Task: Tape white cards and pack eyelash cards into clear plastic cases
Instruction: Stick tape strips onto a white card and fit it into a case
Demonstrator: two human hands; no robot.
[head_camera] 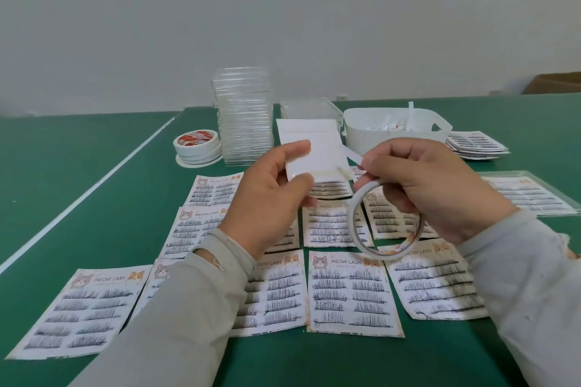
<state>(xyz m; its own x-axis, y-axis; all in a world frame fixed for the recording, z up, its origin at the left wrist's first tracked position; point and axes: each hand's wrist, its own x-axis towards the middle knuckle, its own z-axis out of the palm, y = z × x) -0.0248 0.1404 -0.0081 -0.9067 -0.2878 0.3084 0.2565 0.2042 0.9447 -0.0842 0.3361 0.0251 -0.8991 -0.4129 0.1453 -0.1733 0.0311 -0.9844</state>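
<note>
Hands meet above the middle of the green bench. The left hand pinches a small white card by its left edge, thumb on the near side and fingers behind, its grip clamped on the card. The right hand holds a thin roll of white tape, which hangs below the fingers, and its thumb and forefinger pinch a pulled-out strip of tape that runs up and left to the card's right side; this grip is clamped on the tape.

Eyelash cards printed "MEOW LASH" lie flat in rows across the near and middle bench. A tall stack of clear plastic cases stands at the far centre, with a pile of tape rolls just left of it. Right of the stack sit a white basket and, beyond it on the right, a small pile of further lash cards. One lash card in a clear case lies at the right edge.
</note>
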